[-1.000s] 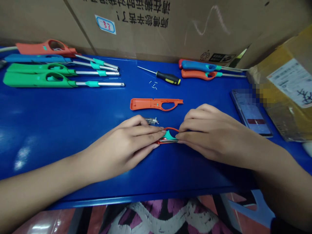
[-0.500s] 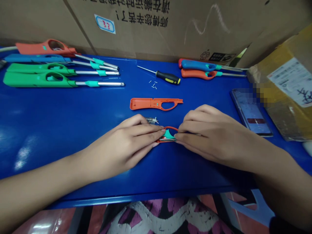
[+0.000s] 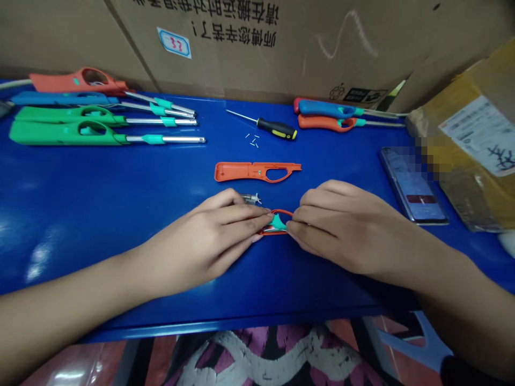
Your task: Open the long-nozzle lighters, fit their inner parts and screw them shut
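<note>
Between my hands, near the table's front, is an orange lighter casing half [image 3: 275,234] with a teal trigger [image 3: 277,222] in it. My left hand [image 3: 215,236] is closed on its left end, fingertips beside the trigger. Closed fingers of my right hand [image 3: 341,228] grip the other end; most of the casing is hidden under both hands. A small metal-and-clear part [image 3: 251,199] shows just behind my left fingers. Farther back lies the other orange casing half [image 3: 235,171], inner side up.
A screwdriver [image 3: 277,129] and several small screws [image 3: 253,140] lie beyond the casing. Long lighters [image 3: 68,132] are lined up at back left, more lighters [image 3: 325,123] at back right. A phone [image 3: 414,187] and taped box [image 3: 478,139] stand right; a large carton [image 3: 241,69] walls the back.
My right hand has shifted very slightly, its fingertips now closer to the trigger. My left hand and the loose parts stay where they were.
</note>
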A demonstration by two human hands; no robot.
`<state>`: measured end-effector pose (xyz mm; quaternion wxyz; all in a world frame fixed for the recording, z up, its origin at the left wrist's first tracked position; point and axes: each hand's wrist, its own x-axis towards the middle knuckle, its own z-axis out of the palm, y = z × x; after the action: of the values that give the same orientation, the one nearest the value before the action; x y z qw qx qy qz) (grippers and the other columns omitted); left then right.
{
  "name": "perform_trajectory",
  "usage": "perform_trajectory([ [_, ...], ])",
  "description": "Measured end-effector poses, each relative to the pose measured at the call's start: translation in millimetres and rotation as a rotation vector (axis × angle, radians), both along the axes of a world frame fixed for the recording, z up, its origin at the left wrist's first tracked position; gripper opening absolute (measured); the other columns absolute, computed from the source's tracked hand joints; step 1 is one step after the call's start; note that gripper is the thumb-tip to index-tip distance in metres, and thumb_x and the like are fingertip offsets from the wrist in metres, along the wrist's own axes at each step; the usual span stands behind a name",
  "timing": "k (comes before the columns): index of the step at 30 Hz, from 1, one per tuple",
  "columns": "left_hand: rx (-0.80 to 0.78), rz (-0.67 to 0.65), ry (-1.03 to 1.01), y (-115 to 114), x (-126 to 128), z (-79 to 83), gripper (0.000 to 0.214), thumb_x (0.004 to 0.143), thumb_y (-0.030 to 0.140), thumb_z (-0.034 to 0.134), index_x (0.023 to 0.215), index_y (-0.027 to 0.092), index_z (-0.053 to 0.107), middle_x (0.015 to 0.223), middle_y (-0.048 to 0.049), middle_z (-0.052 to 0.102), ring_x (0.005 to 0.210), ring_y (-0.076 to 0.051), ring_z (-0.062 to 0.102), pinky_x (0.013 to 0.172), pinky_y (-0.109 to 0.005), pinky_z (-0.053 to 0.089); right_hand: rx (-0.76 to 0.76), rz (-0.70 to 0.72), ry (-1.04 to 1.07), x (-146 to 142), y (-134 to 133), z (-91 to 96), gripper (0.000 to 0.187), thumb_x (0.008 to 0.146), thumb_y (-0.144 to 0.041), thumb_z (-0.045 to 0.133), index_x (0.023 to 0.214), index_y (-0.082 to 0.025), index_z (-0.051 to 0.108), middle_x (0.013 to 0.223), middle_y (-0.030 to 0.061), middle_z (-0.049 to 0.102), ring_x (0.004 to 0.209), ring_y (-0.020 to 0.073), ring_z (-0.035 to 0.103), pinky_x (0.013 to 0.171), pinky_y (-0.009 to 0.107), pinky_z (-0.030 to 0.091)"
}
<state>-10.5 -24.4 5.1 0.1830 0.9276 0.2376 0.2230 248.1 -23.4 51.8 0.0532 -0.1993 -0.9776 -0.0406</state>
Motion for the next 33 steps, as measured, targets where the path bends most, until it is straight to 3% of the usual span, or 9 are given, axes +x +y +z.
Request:
perform_trajectory([
  [5,0.018,-0.014,0.02,-1.7,-0.9,-0.9,0.039,0.099,0.016,0.058,0.138,0.014,0.059,0.135,-0.0094,0.067,0.11,-0.024,0.056,0.098,-0.042,0.051,-0.355,-0.141,0.08,5.6,9.4,-6.4,0.024,0.103,-0.025,0.051,0.095,-0.021,0.073,0.091,0.003,0.071,0.091,0.0198,0.057,0.082,0.038,0.039],
  [9,0.012,-0.018,0.02,-1.8,-1.9,-1.1,0.042,0.099,0.016,0.058,0.141,0.017,0.057,0.135,-0.0095,0.067,0.11,-0.023,0.057,0.097,-0.041,0.052,-0.579,-0.195,0.194,8.7,13.9,-12.5,0.012,0.097,-0.021,0.06,0.097,-0.022,0.072,0.095,0.0011,0.072,0.092,0.0168,0.057,0.087,0.035,0.042],
  [20,0.032,-0.01,-0.009,-2.6,1.5,-4.3,0.038,0.098,0.017,0.061,0.136,0.016,0.06,0.134,-0.0091,0.068,0.111,-0.023,0.061,0.097,-0.039,0.052,-0.582,-0.253,0.278,4.2,10.6,-10.1,0.009,0.095,-0.024,0.062,0.092,-0.02,0.07,0.09,0.002,0.069,0.087,0.0158,0.06,0.081,0.033,0.041],
  [25,0.139,0.009,0.086,-5.9,2.3,-3.7,0.036,0.1,0.019,0.058,0.135,0.014,0.061,0.137,-0.0107,0.066,0.114,-0.025,0.063,0.096,-0.043,0.053,-0.563,-0.326,0.264,0.2,10.9,-11.3,0.012,0.094,-0.026,0.065,0.084,-0.019,0.068,0.083,0.001,0.067,0.08,0.015,0.059,0.077,0.032,0.041],
  [30,0.295,0.043,0.194,-8.3,2.3,-1.6,0.037,0.102,0.022,0.053,0.137,0.014,0.06,0.138,-0.0098,0.066,0.113,-0.029,0.063,0.087,-0.046,0.055,-0.595,-0.488,0.284,7.7,16.6,-9.4,0.018,0.092,-0.029,0.066,0.076,-0.021,0.064,0.077,-0.0002,0.064,0.073,0.0135,0.057,0.067,0.028,0.043],
  [33,0.299,0.043,0.169,-7.1,1.2,-0.3,0.037,0.101,0.021,0.056,0.136,0.013,0.061,0.133,-0.0088,0.069,0.109,-0.028,0.064,0.086,-0.043,0.055,-0.606,-0.469,0.185,20.6,23.1,-3.5,0.023,0.092,-0.037,0.067,0.076,-0.021,0.063,0.075,-0.0012,0.062,0.068,0.0129,0.055,0.064,0.029,0.041],
])
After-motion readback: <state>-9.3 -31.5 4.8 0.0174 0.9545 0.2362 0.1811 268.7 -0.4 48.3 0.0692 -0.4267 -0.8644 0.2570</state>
